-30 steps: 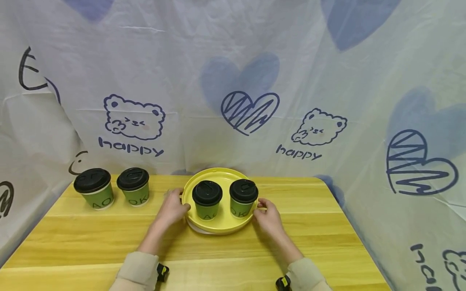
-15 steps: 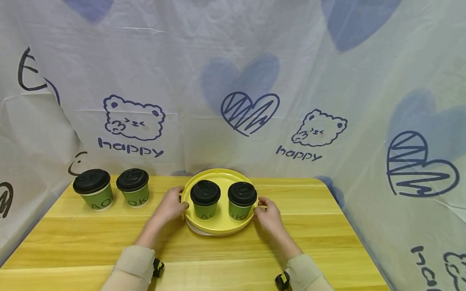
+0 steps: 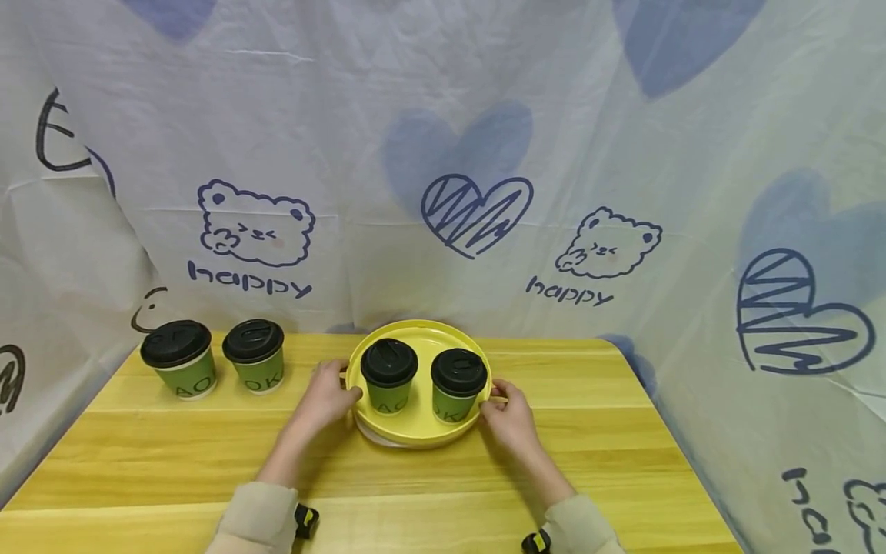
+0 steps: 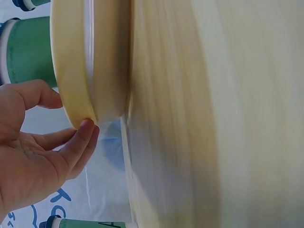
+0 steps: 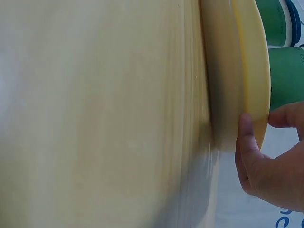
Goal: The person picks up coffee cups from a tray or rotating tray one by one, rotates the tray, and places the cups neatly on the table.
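A round yellow tray (image 3: 415, 432) rests above a pale round base (image 3: 377, 440) at the back middle of the table. On it stand two green paper cups with black lids, a left cup (image 3: 389, 398) and a right cup (image 3: 454, 406), both upright. My left hand (image 3: 330, 396) pinches the tray's left edge, thumb above and fingers below, as the left wrist view shows. At the opposite edge my right hand (image 3: 511, 419) pinches the rim the same way. In the right wrist view its thumb is near a cup's green wall (image 5: 286, 78).
Two more lidded green cups, one larger (image 3: 185, 377) and one smaller (image 3: 261, 373), stand at the back left of the wooden table (image 3: 415, 515). A printed white cloth (image 3: 360, 138) hangs right behind the table and along both sides.
The two cups on the tray have shifted slightly left; the left one is a little farther back, the right one a little nearer. Both hands keep their grip at the tray's edges.
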`<state>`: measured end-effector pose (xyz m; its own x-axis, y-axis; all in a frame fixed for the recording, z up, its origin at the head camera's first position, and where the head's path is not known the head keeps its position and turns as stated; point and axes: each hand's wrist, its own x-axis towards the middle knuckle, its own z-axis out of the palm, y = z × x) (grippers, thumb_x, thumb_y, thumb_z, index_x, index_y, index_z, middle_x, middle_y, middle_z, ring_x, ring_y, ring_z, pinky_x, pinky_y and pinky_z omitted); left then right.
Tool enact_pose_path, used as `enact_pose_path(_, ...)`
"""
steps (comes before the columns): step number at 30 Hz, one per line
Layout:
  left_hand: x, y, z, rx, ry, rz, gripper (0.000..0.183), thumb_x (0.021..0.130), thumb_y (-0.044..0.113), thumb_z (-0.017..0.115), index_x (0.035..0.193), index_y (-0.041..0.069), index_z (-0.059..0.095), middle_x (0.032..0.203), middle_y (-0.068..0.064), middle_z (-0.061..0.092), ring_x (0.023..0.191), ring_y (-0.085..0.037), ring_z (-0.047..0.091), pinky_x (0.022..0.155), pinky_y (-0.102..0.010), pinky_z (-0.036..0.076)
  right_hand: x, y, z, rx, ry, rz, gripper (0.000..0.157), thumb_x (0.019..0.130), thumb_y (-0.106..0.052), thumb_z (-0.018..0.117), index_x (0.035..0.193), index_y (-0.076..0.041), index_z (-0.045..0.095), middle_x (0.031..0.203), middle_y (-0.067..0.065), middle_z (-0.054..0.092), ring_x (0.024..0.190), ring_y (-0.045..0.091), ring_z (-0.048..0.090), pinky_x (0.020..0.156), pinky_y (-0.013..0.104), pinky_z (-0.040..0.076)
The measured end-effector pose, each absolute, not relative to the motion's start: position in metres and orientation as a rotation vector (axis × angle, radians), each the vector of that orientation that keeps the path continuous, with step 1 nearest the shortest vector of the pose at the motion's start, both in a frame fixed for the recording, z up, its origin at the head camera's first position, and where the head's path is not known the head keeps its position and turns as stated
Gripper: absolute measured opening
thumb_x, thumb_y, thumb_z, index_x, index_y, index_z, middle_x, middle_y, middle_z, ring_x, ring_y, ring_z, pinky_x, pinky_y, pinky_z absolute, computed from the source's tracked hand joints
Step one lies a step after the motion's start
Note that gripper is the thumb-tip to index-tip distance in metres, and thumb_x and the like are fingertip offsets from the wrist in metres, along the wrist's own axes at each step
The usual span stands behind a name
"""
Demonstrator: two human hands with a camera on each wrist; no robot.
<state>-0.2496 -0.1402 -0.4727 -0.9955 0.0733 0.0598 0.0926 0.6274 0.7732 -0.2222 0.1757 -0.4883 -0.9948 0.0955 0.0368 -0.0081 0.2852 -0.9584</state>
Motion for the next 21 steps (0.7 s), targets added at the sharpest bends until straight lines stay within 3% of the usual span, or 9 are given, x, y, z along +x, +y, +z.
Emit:
enact_pose_path(7,-0.241,-0.137,-0.472,-0.091,-2.791,-1.389,0.064,0.085,0.003,0.070,0.140,-0.021,0.045,0.137,-0.038,0.049,0.111,-0.043,0.061,0.098,-0.054,0.055,-0.217,0.173,-0.489,-0.038,-2.436,1.855,0.065,0.082,0.008,0.060,0.143,0.020,0.041,0.124,0.029,0.051,0.080,0.014,0.066,0.064,0.024,0.058)
enact_pose_path(15,-0.241,-0.136,-0.470,-0.076,-2.810,-1.382,0.066,0.085,0.002,0.070,0.142,-0.020,0.044,0.140,-0.039,0.047,0.114,-0.044,0.060,0.099,-0.054,0.054,-0.217,0.175,-0.490,-0.040,-2.489,1.782,0.060,0.085,0.003,0.065,0.141,0.016,0.046,0.123,0.025,0.054,0.080,0.016,0.067,0.060,0.024,0.056)
enact_pose_path(21,-0.246,-0.136,-0.471,-0.083,-2.825,-1.356,0.064,0.086,0.002,0.068,0.142,-0.019,0.046,0.142,-0.039,0.047,0.123,-0.047,0.054,0.104,-0.056,0.051,-0.223,0.184,-0.490,-0.032,-2.600,1.481,0.054,0.093,-0.010,0.069,0.140,0.011,0.051,0.120,0.021,0.059,0.092,0.023,0.062,0.075,0.031,0.054)
